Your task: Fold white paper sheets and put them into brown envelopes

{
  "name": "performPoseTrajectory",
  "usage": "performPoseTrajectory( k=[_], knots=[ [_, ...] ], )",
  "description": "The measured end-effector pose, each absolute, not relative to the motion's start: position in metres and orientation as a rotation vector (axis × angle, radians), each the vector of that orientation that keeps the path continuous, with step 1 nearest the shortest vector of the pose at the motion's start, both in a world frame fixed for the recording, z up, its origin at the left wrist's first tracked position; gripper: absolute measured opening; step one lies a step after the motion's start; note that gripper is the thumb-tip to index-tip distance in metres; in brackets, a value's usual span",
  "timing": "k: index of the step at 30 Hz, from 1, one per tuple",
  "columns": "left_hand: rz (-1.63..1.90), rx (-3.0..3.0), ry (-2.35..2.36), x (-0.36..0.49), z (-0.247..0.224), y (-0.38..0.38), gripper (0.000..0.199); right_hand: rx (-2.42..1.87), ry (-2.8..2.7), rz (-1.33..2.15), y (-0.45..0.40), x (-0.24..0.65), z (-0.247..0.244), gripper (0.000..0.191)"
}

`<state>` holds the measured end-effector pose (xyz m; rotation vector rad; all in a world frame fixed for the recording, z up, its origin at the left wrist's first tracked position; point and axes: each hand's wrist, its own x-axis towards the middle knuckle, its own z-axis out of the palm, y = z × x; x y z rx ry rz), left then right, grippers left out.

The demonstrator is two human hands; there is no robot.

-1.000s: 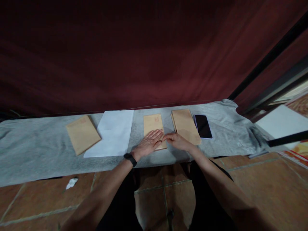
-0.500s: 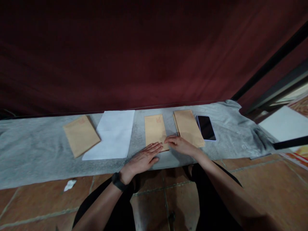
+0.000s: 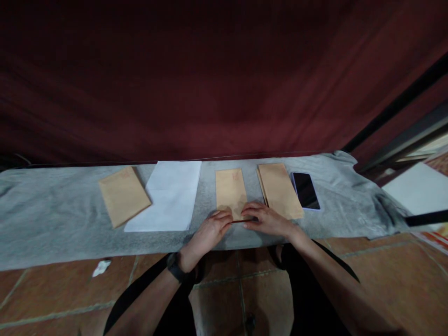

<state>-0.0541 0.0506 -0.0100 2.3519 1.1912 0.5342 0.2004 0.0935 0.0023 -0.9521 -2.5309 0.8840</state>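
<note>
A brown paper envelope [image 3: 230, 189] with small red print at its upper right lies in front of me on the grey cloth. My left hand [image 3: 212, 229] grips its near left corner between thumb and fingers. At the near right corner, my right hand [image 3: 266, 219] pinches the envelope in the same way. The near edge shows as a thin dark reddish line between the two hands. Just right of it rests a stack of brown envelopes [image 3: 282, 189], close to my right forearm. A dark watch sits on my left wrist.
Sheets of white paper [image 3: 168, 198] lie to the left, partly under another pile of brown envelopes [image 3: 125, 196]. A phone [image 3: 305, 190] is beside the right stack. The grey cloth [image 3: 63, 210] runs along a dark red curtain [image 3: 196, 93]. A white scrap [image 3: 101, 268] lies on the tiled floor.
My left hand has gone from lying flat on the envelope to gripping its near left corner. My right hand has moved to the near right corner and closed on it. The view has shifted slightly.
</note>
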Motion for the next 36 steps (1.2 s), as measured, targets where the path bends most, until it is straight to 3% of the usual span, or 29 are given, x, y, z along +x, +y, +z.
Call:
performPoseTrajectory(
  k=[6,13,16,36],
  knots=[
    [0.487,2.332,1.236,-0.052,-0.007,0.052,0.012,-0.954,-2.568,0.870,0.092,0.200,0.004,0.030],
    [0.386,2.355,1.271,-0.048,-0.001,0.057,0.003,-0.910,-2.512,0.880,0.094,0.198,0.006,0.019],
    [0.358,2.391,1.293,-0.044,-0.001,0.056,0.002,-0.923,-2.499,0.862,0.096,0.193,0.005,0.026],
    [0.212,2.522,1.343,-0.034,0.008,0.043,0.030,-1.424,-2.578,0.168,0.134,0.158,-0.047,0.060]
  ],
)
